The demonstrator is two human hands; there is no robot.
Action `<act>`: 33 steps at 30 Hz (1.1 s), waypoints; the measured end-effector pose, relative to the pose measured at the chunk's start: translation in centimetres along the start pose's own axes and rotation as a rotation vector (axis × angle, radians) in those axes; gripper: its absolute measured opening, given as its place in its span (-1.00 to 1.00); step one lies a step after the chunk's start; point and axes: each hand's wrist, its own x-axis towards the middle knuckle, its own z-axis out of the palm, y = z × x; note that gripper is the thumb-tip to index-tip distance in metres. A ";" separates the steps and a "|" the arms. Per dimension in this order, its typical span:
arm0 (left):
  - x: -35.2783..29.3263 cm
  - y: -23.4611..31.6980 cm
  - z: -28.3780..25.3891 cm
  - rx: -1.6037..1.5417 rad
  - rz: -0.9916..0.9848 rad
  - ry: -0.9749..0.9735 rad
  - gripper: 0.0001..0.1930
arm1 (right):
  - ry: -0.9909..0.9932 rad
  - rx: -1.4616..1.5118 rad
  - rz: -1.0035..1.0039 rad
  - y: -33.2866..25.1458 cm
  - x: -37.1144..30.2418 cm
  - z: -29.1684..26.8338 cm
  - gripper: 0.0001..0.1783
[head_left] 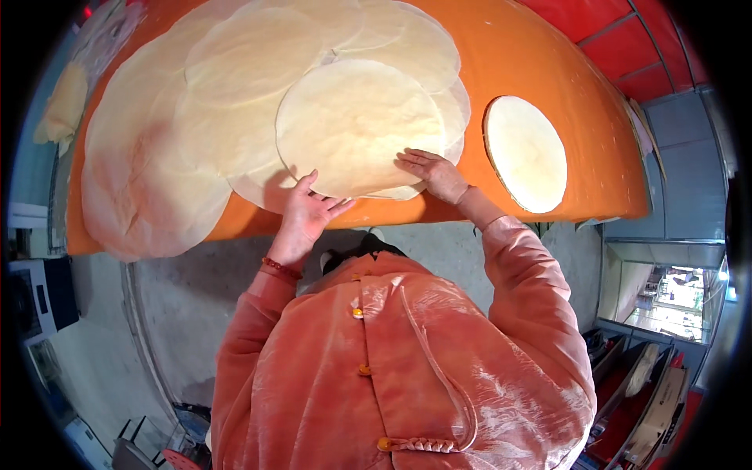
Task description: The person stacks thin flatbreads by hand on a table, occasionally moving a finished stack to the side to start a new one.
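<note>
A pale, thin, round flatbread point(360, 117) lies on top of several overlapping larger sheets point(157, 149) of the same kind. At its near left edge is my left hand point(311, 213), palm turned up and fingers spread, with the thumb by the rim. My right hand point(435, 175) rests on the near right part of the round, its fingers stretched out flat. Whether the left fingertips reach under the edge is hard to make out. Neither hand is closed round anything.
An orange-covered table point(591, 141) carries the sheets. To the right lies a separate thick pale disc point(526, 154). Clear plastic bags point(102, 39) sit at the far left, red panels point(611, 47) at the far right. Below the table edge shows grey floor point(196, 313).
</note>
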 end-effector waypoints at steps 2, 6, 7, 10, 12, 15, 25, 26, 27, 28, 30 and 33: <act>-0.1 0.0 0.2 0.015 0.009 -0.097 -0.51 | 0.009 -0.052 0.011 0.7 -1.1 0.6 -0.36; 0.4 -0.2 -0.1 0.014 -0.010 -0.176 -0.48 | 0.009 -0.106 0.051 0.0 -1.9 0.9 -0.37; 0.4 -0.2 -0.2 0.001 -0.016 -0.145 -0.48 | 0.014 -0.101 0.047 -0.4 -1.8 0.7 -0.37; 0.5 -0.1 0.0 -0.046 -0.022 -0.103 -0.48 | -0.011 -0.045 0.044 -1.3 -1.8 -0.5 -0.29; 0.4 -0.2 0.0 -0.048 0.000 -0.102 -0.50 | 0.000 0.058 0.015 -1.9 -1.8 -1.2 -0.16; 0.9 -0.2 0.4 -0.088 0.024 -0.154 -0.57 | 0.074 0.125 0.041 -1.7 -0.9 -1.0 -0.08; -0.7 0.9 0.9 -0.172 0.065 -0.288 -0.70 | 0.174 0.270 0.149 -1.5 2.6 -6.1 -0.75; -1.5 1.2 0.1 -0.095 0.143 -0.303 -0.68 | 0.118 0.194 0.106 -4.6 3.2 -11.2 -0.77; -2.3 1.2 -0.9 -0.016 0.213 -0.312 -0.65 | 0.070 0.100 0.102 -6.4 3.0 -14.1 -0.82; -3.0 1.3 -2.1 -0.023 0.221 -0.308 -0.65 | 0.064 0.101 0.092 -7.3 3.4 -15.7 -0.82; -3.8 2.4 -4.3 -0.146 0.234 -0.432 -0.62 | -0.061 0.140 0.133 -8.5 4.3 -17.9 -0.86; -3.7 3.4 -4.1 -0.065 0.244 -0.350 -0.52 | -0.163 0.199 0.223 -4.5 7.4 -19.3 -0.77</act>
